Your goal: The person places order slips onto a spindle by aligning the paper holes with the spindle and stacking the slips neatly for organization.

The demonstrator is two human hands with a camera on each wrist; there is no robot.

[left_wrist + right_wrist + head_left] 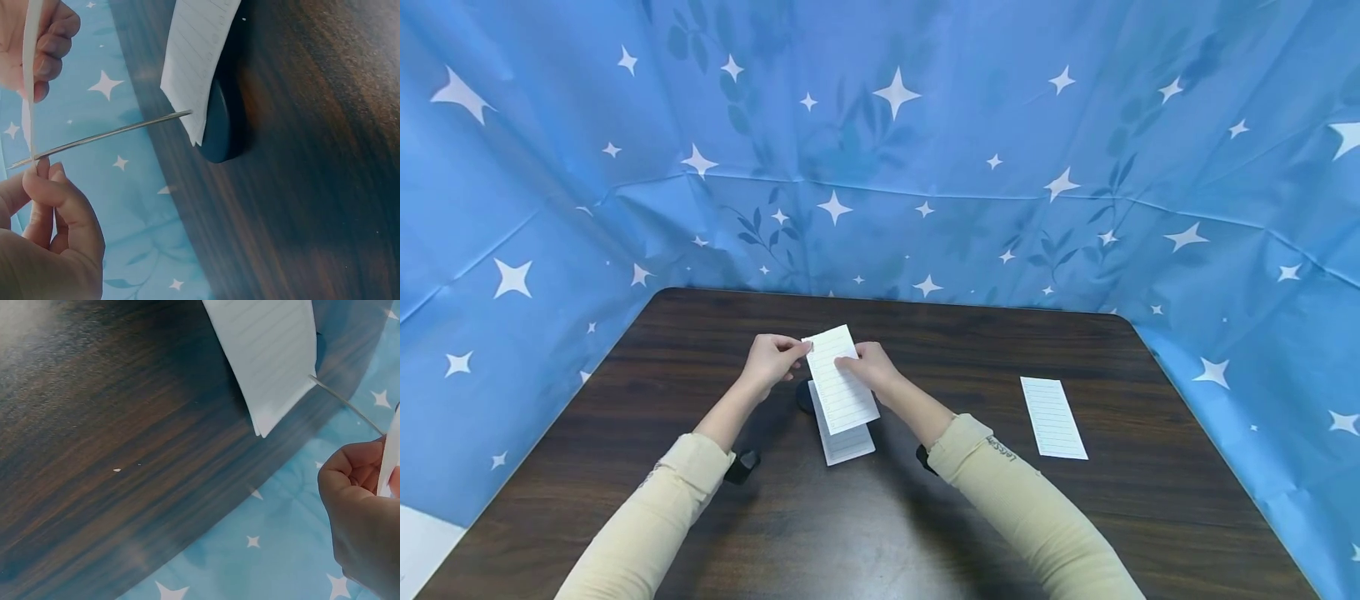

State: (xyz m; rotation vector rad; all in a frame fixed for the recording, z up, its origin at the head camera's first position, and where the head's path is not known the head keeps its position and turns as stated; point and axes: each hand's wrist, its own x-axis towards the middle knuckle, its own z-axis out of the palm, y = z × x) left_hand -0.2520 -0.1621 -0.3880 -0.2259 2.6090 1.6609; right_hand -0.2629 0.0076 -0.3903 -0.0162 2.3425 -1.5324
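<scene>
Both hands hold a white lined paper sheet [841, 383] above a paper spike. My left hand [769, 360] pinches its upper left corner; my right hand [871, 367] grips the right edge, thumb on the front. In the left wrist view, the spike's thin metal rod [112, 133] runs to the sheet's corner beside the left fingertips, its tip showing past the paper. More lined paper [194, 62] sits low on the rod, just over the round black base [222, 125]. The held sheet partly covers this lower paper in the head view.
A single lined sheet [1054, 418] lies on the dark wooden table [1150, 500] to the right. Behind the table hangs a blue curtain [880, 150] with white stars. Black wrist cameras are strapped near both cuffs.
</scene>
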